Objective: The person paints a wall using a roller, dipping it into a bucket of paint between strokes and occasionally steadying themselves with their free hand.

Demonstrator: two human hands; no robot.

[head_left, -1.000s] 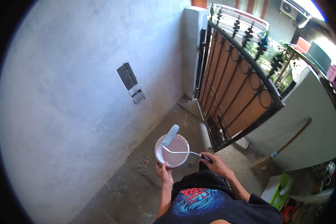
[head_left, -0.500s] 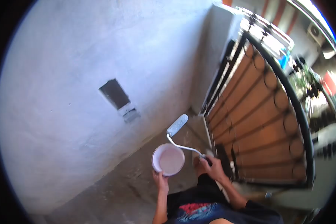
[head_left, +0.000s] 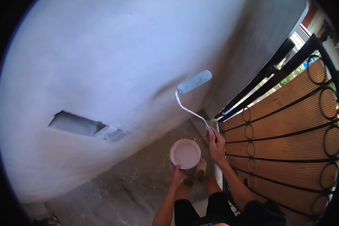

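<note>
My right hand point(head_left: 217, 146) is closed around the handle of a paint roller point(head_left: 194, 81). The roller's grey-white sleeve is raised in front of the pale wall point(head_left: 101, 67), casting a shadow on it, and its bent wire frame is coated white. Lower down, my left hand point(head_left: 176, 173) grips a round pinkish bucket point(head_left: 185, 141) by its near side, thumb over the rim. Pale paint point(head_left: 186, 154) shows inside the bucket, which is held over the floor in front of my legs.
A rectangular recess point(head_left: 77, 125) opens in the wall at left, with a rough grey patch beside it. On the right stands a black metal gate point(head_left: 277, 152) with brown ribbed panels and rings. The concrete floor point(head_left: 128, 184) runs along the wall; a shoe point(head_left: 201, 167) shows below.
The roller has gone up from near the bucket toward the wall, raised by my right hand. My left hand has shifted right with the bucket. The view has turned.
</note>
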